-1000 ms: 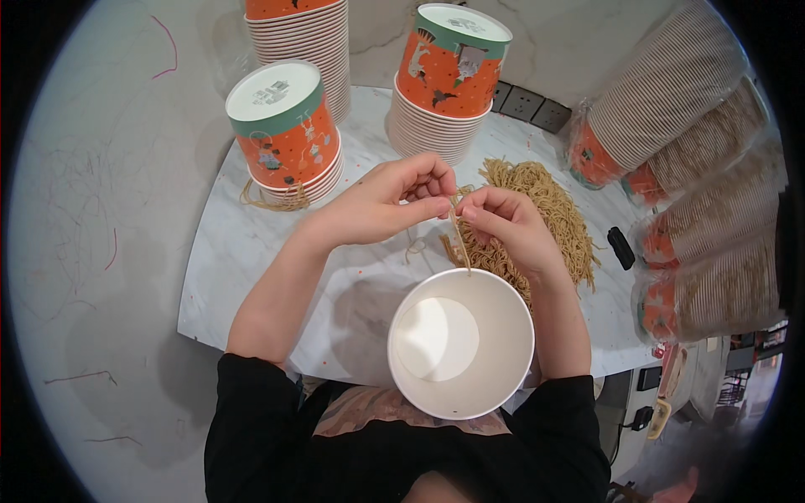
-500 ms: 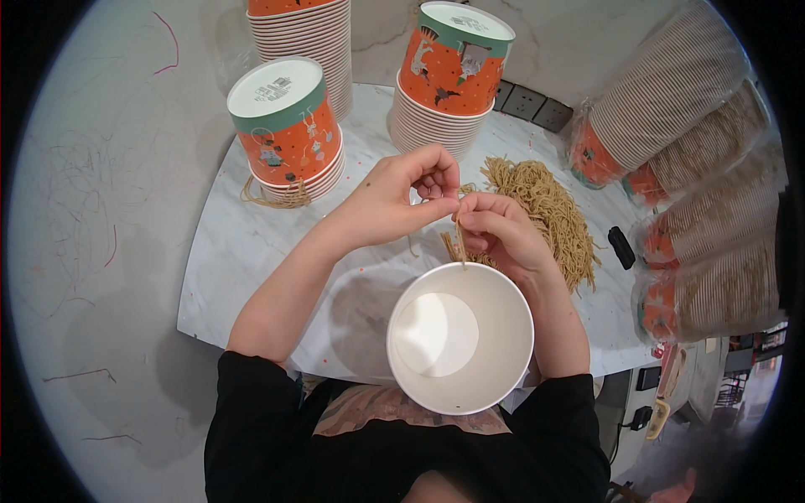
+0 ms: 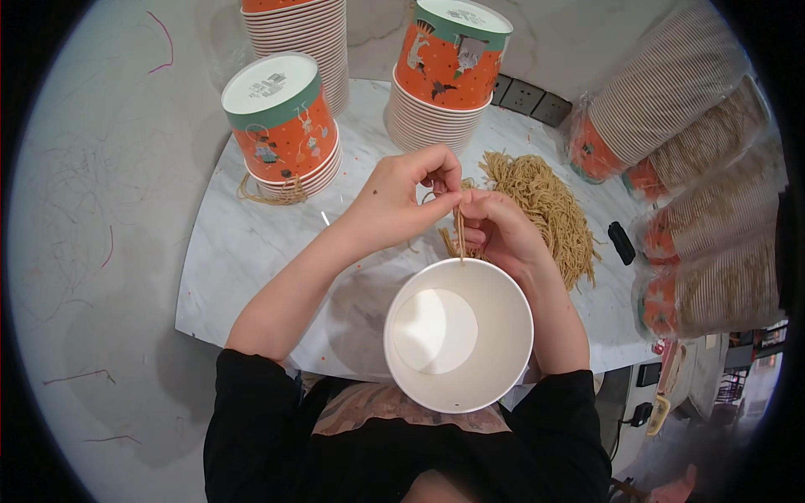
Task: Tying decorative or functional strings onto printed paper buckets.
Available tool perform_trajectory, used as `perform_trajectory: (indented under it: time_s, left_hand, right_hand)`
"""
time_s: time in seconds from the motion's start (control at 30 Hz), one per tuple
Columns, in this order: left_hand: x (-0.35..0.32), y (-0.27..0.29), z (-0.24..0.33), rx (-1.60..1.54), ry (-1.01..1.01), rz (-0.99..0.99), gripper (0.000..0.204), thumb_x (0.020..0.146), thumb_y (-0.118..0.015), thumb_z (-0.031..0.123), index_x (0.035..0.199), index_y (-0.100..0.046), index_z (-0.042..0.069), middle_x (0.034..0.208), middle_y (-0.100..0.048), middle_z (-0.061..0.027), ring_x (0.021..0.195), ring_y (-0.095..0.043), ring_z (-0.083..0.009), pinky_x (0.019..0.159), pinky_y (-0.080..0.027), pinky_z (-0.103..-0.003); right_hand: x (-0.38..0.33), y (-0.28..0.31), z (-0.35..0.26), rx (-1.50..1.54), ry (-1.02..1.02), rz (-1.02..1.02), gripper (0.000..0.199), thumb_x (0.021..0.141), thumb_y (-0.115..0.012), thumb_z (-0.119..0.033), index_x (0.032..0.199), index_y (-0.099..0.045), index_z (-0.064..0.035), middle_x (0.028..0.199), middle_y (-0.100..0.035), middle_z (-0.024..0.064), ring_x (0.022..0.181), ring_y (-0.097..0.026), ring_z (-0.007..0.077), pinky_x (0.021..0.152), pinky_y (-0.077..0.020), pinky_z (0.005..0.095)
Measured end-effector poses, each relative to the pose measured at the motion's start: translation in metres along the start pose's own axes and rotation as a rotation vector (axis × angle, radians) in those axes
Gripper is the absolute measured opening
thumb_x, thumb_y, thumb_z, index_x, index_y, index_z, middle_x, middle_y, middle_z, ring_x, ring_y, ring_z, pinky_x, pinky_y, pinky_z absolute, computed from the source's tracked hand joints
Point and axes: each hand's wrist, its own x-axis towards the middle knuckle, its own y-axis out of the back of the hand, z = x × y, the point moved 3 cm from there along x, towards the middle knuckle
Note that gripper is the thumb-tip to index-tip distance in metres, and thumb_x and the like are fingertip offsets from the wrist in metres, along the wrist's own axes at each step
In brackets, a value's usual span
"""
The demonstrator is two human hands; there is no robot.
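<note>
Above the far rim of a white-lined paper bucket (image 3: 495, 369), my two hands meet fingertip to fingertip. My left hand (image 3: 412, 194) and my right hand (image 3: 503, 230) both pinch a tan cord (image 3: 459, 230), whose strands hang down toward the bucket's rim. The bucket faces mouth up at the table's near edge, against my body, with nothing seen inside but a bright patch of light. Just beyond my right hand lies a heap of tan cords (image 3: 549, 214). Where the cord passes between the fingertips is partly hidden.
Upside-down orange and green buckets (image 3: 285, 138) stand stacked at the far left, with some cords at their rims. A second stack (image 3: 449, 71) and a taller one (image 3: 306, 54) rise behind. Plastic-wrapped bucket stacks (image 3: 662, 92) lie at right, near a small black object (image 3: 620, 245) and wall sockets (image 3: 521, 96).
My hands stay together on the cord with only small finger shifts. The view has moved slightly; the bucket and the heap lie as before.
</note>
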Motion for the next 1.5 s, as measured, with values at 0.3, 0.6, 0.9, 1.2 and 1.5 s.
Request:
perform_trajectory:
  time_s: [0.3, 0.6, 0.9, 1.2, 1.5]
  left_hand:
    - [-0.001, -0.007, 0.002, 0.026, -0.008, 0.009, 0.015, 0.087, -0.068, 0.0, 0.09, -0.054, 0.002, 0.08, -0.059, -0.0022, 0.076, -0.056, -0.0123, 0.072, -0.047, -0.029]
    - [-0.005, -0.017, 0.0, -0.016, 0.07, 0.014, 0.016, 0.088, -0.067, -0.001, 0.092, -0.052, 0.002, 0.08, -0.058, -0.0022, 0.076, -0.055, -0.013, 0.071, -0.046, -0.03]
    - [0.0, -0.003, -0.008, -0.017, 0.057, 0.031, 0.018, 0.089, -0.069, 0.001, 0.091, -0.051, 0.003, 0.083, -0.062, -0.0018, 0.079, -0.057, -0.0113, 0.076, -0.048, -0.03]
    - [0.002, -0.007, -0.041, -0.229, 0.162, -0.096, 0.02, 0.091, -0.071, 0.005, 0.091, -0.051, 0.006, 0.091, -0.066, -0.0015, 0.087, -0.06, -0.0099, 0.083, -0.05, -0.028]
    - [0.001, -0.011, -0.054, -0.295, 0.212, -0.129, 0.019, 0.09, -0.071, 0.003, 0.094, -0.052, 0.006, 0.094, -0.066, -0.0026, 0.089, -0.062, -0.0098, 0.084, -0.052, -0.027]
  right_hand:
    - [0.001, 0.004, -0.003, -0.178, 0.062, 0.007, 0.007, 0.089, -0.063, -0.012, 0.083, -0.062, -0.008, 0.07, -0.051, -0.006, 0.059, -0.039, 0.0055, 0.056, -0.0328, 0.0234]
    - [-0.007, 0.015, 0.008, -0.085, 0.031, -0.004, 0.007, 0.091, -0.065, -0.012, 0.087, -0.062, -0.0063, 0.074, -0.052, -0.0044, 0.061, -0.039, 0.0061, 0.057, -0.0327, 0.0226]
    - [-0.019, 0.007, 0.002, -0.62, 0.601, 0.314, 0.008, 0.09, -0.07, -0.004, 0.097, -0.068, -0.0023, 0.079, -0.059, -0.0001, 0.069, -0.056, 0.0096, 0.062, -0.0461, 0.0248]
    - [-0.017, 0.014, -0.004, -1.382, 1.421, 0.17, 0.038, 0.067, -0.079, 0.004, 0.101, -0.078, -0.0131, 0.089, -0.061, 0.0034, 0.07, -0.063, 0.0172, 0.058, -0.0509, 0.0293]
    - [-0.005, 0.017, -0.002, -1.38, 1.351, 0.128, 0.036, 0.07, -0.079, 0.005, 0.101, -0.078, -0.0123, 0.091, -0.062, 0.0039, 0.074, -0.065, 0.0176, 0.062, -0.0529, 0.0301]
